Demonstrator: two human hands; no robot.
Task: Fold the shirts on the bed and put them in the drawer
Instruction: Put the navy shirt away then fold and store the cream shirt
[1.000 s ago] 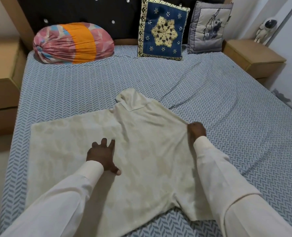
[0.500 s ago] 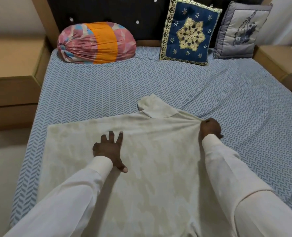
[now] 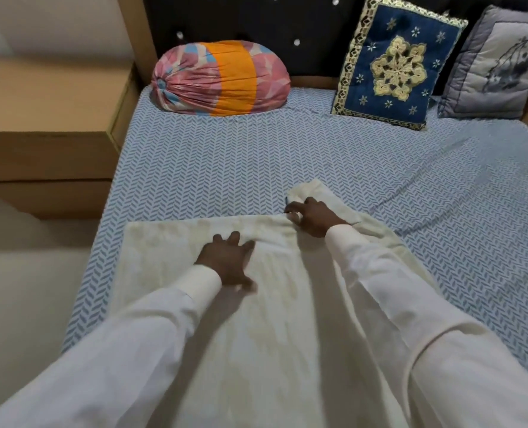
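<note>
Two hands work one cream cloth shirt [image 3: 281,335], spread on the blue herringbone bed sheet [image 3: 225,168] with its long axis running from the collar [image 3: 310,193] toward the person. The right hand [image 3: 313,222] sits at the collar, pinching a fold of cloth. The left hand [image 3: 225,267], flat and splayed, presses the cloth just left of and nearer than the collar. Likely the pinched side folds leftward, so the right hand leads.

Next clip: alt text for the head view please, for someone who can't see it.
A person's left hand presses flat on a cream shirt spread on a blue-patterned bed, while the right hand pinches the fabric beside the collar. A pink-and-orange bolster, a blue cushion and a grey cushion sit by the dark headboard.
</note>
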